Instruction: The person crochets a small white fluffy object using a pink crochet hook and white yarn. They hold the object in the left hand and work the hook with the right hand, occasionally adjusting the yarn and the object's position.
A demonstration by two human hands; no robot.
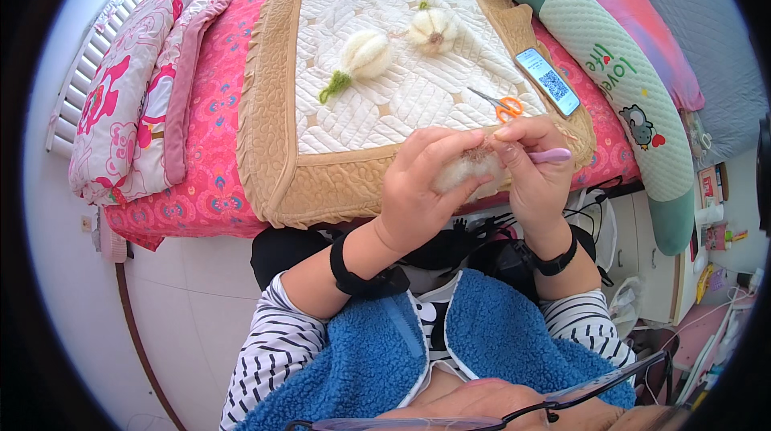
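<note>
My left hand holds a ball of cream wool with brown fibres on its upper side. My right hand meets it from the right, its fingertips close to the brown fibres. A tool with a lilac handle is tucked in the right hand; its tip is hidden. Beyond the hands, two cream wool balls lie on the quilted mat: one with a green stem and loop, the other with a brown centre and a bit of green. Scissors with orange handles lie just above the right hand.
The quilted mat with a tan border covers part of a bed with a pink patterned sheet. A phone lies at its right edge, beside a long green bolster. Folded bedding is at left, cables below right.
</note>
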